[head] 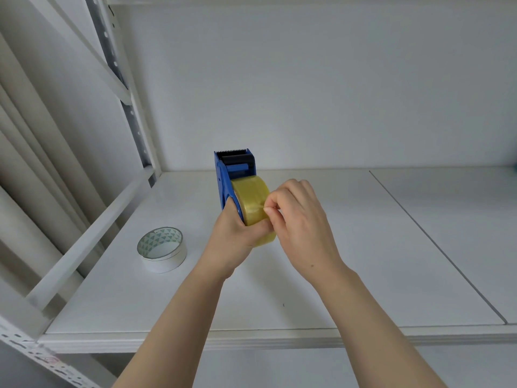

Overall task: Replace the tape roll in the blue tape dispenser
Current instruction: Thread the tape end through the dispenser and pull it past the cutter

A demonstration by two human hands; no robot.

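The blue tape dispenser (225,175) is held above the white shelf, its serrated cutter and black roller pointing away from me. A yellowish clear tape roll (250,197) sits in it. My left hand (234,236) grips the dispenser and the roll from below and the left, thumb along the blue side. My right hand (299,219) has its thumb and fingertips pinched on the roll's outer surface at its right edge. A nearly spent roll (162,249), a white core with a green triangle pattern inside, lies flat on the shelf to the left.
The white shelf board (321,275) has a seam running diagonally at the right. A white metal rack post (131,107) and a side rail (92,236) stand at the left. A white wall closes the back.
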